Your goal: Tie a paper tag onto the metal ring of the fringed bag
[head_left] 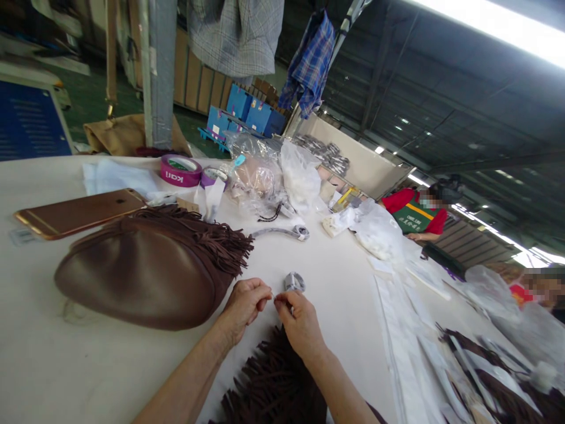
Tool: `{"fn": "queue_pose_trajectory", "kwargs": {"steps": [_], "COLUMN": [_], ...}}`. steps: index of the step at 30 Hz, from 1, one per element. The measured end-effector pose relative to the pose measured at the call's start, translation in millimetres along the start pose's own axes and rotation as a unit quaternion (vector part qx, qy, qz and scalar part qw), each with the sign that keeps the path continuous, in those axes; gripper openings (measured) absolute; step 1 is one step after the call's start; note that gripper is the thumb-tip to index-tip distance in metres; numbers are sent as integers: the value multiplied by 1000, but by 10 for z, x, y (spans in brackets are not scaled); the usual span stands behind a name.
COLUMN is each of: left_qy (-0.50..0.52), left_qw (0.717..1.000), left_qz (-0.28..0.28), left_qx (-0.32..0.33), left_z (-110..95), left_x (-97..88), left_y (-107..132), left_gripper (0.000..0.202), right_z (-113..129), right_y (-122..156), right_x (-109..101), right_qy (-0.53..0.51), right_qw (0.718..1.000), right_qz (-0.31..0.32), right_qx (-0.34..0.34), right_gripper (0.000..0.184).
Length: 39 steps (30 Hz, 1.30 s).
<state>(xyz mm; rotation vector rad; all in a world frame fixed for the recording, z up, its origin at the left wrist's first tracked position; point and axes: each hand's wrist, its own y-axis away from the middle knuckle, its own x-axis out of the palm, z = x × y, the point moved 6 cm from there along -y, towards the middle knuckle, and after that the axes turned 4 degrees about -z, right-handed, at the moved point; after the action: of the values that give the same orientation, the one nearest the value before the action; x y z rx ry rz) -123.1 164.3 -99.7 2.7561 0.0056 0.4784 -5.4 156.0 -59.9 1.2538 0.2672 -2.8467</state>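
Note:
My left hand [245,305] and my right hand [300,321] meet above the white table, each pinched closed. Something tiny shows between their fingertips, too small to name. Below my right forearm lies a dark brown fringed piece [271,383], partly hidden by the arm. Just behind my fingers sits a small grey wrapped coil [294,281]. To the left of my left hand rests a brown leather bag [145,271] with fringe [220,235] along its far side.
A phone [83,212], purple tape rolls [180,171] and plastic bags [260,176] lie toward the back. A grey strap [280,231] curls behind the coil. On the right are white strips [388,335] and more fringed pieces [489,377]. A co-worker [417,215] stands farther off.

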Motion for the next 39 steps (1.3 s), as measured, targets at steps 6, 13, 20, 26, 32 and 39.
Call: {"fn": "queue_pose_trajectory", "kwargs": {"steps": [6, 13, 20, 26, 32, 39], "left_qy": [-6, -30, -68, -64, -16, 124], "left_qw": [999, 999, 997, 997, 1000, 989], "left_qz": [-29, 9, 10, -2, 1, 47], "left_qx": [33, 13, 34, 38, 15, -69], "left_z": [-57, 14, 42, 7, 57, 103], "left_x": [-15, 46, 91, 82, 90, 141], "left_y": [-4, 24, -10, 7, 18, 18], "left_gripper": [21, 44, 19, 9, 7, 12], "right_z": [-135, -182, -150, -157, -118, -394], "right_y": [-14, 13, 36, 36, 42, -3], "right_x": [-17, -40, -45, -43, -48, -387], "right_qy": [-25, -57, -76, -86, -76, -20], "right_qw": [999, 995, 993, 992, 994, 997], "right_qz": [-24, -26, -19, -12, -12, -14], "right_qx": [41, 77, 90, 91, 77, 72], "right_gripper": [17, 19, 18, 19, 18, 21]}}
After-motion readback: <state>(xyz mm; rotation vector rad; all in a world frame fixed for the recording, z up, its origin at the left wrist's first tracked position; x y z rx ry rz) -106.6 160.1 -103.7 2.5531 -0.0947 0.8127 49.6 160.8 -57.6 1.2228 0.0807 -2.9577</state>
